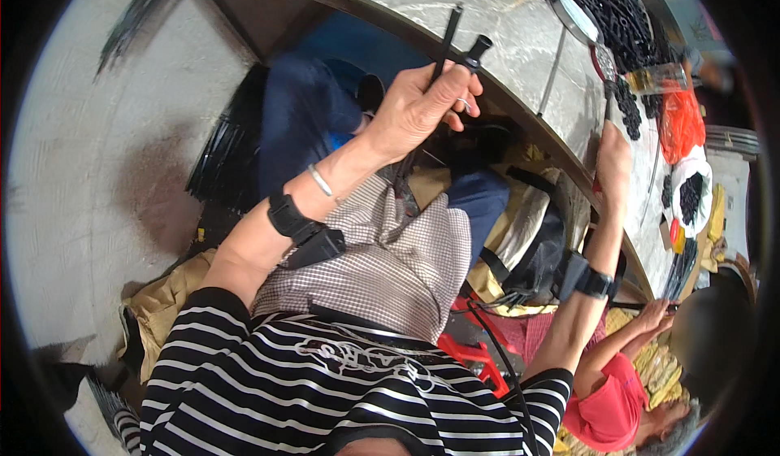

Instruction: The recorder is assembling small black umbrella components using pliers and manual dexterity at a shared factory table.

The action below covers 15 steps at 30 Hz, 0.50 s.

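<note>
My left hand is closed around a slim black rod, which points up past the fingers. In the same grip is a short black tubular fitting with a collar and a wider end, beside the thumb. Over at the right, my right hand reaches across the table edge. It seems closed on a slender dark tool, whose kind I cannot make out. Just beyond it are a red-and-white round piece and a shallow round metal dish.
Black small parts lie heaped on the grey table. Near them are a clear cup, a red plastic bag and a white bag of black pieces. A person in red sits at lower right. Black rods lean at left.
</note>
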Motion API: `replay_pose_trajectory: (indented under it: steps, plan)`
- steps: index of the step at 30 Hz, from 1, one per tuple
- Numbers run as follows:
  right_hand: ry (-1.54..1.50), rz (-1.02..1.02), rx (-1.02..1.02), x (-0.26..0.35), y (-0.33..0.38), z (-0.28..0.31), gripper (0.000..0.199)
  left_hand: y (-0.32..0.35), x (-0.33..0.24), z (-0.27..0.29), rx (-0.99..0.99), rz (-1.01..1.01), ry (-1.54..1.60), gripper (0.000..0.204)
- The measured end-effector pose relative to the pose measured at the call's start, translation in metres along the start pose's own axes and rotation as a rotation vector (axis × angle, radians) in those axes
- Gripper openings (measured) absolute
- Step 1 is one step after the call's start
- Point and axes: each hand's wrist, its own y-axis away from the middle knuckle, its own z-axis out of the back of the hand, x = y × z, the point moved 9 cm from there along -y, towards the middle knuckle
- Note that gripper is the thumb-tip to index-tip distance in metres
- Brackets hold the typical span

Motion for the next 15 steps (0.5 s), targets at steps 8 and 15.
replay_pose_trajectory:
  steps: [8,15]
  plan:
    - [-0.826,0.015,0.454,0.129,0.168,-0.012,0.033,0.012,-0.017,-0.003,0.007,0.058,-0.111,0.059]
    - [-0.463,0.310,0.393,0.166,0.197,-0.001,0.033,0.021,-0.026,-0.027,0.039,0.029,-0.202,0.064]
